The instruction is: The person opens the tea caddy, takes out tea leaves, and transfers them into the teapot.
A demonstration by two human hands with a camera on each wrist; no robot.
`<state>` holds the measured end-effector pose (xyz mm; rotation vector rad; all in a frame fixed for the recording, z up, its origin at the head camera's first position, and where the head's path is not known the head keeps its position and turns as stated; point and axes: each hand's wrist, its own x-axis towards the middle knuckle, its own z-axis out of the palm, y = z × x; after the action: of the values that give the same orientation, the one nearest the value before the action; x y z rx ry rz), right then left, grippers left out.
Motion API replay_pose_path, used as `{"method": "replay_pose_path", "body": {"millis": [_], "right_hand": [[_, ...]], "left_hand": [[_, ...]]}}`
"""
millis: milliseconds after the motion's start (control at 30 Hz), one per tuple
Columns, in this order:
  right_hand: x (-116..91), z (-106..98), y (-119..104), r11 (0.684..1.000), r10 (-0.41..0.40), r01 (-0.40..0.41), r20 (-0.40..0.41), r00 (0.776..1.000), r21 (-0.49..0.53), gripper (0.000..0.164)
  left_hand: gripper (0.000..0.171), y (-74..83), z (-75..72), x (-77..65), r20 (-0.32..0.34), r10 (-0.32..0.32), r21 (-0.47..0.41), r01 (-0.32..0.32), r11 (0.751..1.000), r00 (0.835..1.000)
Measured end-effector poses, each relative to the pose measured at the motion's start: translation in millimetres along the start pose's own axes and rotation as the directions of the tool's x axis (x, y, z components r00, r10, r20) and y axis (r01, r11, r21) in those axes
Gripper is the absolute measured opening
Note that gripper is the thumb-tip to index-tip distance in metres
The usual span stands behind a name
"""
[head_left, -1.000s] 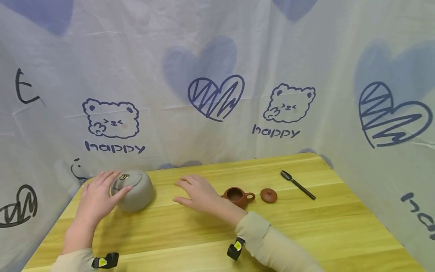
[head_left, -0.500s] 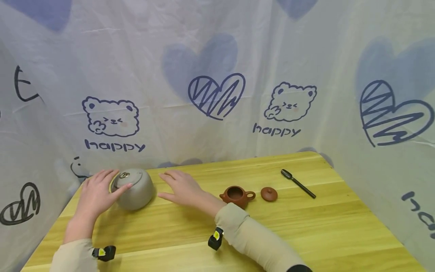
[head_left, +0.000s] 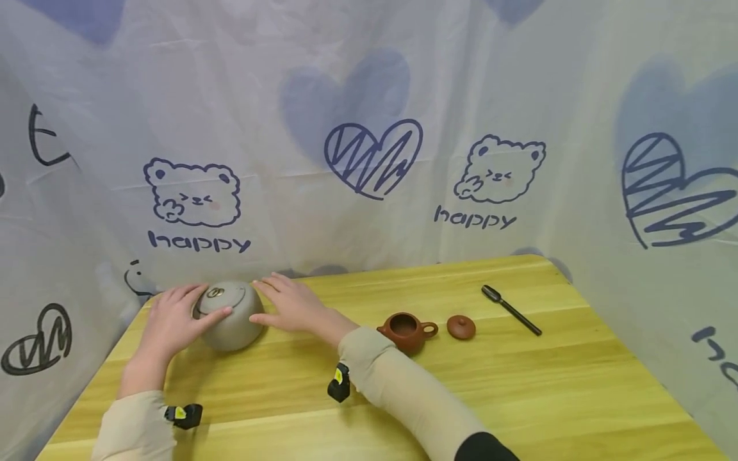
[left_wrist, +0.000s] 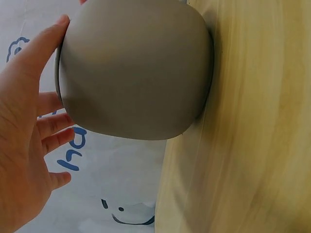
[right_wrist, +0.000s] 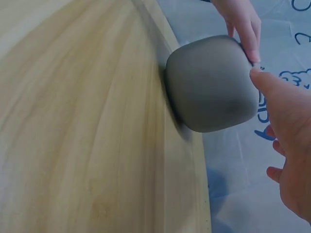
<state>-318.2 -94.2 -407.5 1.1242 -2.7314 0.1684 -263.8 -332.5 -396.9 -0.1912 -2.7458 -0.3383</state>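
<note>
- Two-handed and loose: my left hand point(head_left: 175, 321) spreads over the left top edge of the grey jar point(head_left: 235, 330), thumb on the near side, fingers on the far side, not wrapped tight.
- My right hand point(head_left: 293, 307) is at the jar's right side, fingers extended, thumb tip at the rim; looks like contact, can't tell how firm.
- Jar stands upright at the left of the table point(head_left: 553, 397), by the far edge.
- Hands on opposite sides, probably because the body is round and smooth and needs support from left and right.
- Gold-toned ring point(head_left: 216, 292) on top left uncovered between my hands.
- Right of jar, well apart: brown teapot point(head_left: 406, 334), lidless; small lid point(head_left: 461, 327) just right of its handle, likely laid there for easy reach; black scoop point(head_left: 511, 310) slantwise, farther right.
- Versus one second ago: right hand has gone left, from the gap before the teapot to the jar. Left hand about the same. Jar, teapot, lid, scoop unmoved.
</note>
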Motion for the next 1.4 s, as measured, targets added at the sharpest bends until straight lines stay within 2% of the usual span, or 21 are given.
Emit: {"method": "replay_pose_path", "body": {"millis": [367, 867, 1400], "right_hand": [[13, 8, 0, 1.0, -0.004, 0.003, 0.067, 0.998, 0.017, 0.077], [22, 5, -9, 0.996, 0.028, -0.036, 0.105, 0.994, 0.079, 0.088], [25, 5, -12, 0.994, 0.036, -0.047, 0.114, 0.993, 0.094, 0.087]], "left_hand": [[0.085, -4.4, 5.9, 4.1, 0.069, -0.038, -0.101, 0.045, 0.994, 0.997], [0.087, -5.8, 3.6, 7.2, 0.057, -0.056, -0.135, 0.063, 0.989, 0.997], [0.084, -12.4, 8.0, 10.3, 0.009, -0.047, -0.137, 0.048, 0.989, 0.999]]}}
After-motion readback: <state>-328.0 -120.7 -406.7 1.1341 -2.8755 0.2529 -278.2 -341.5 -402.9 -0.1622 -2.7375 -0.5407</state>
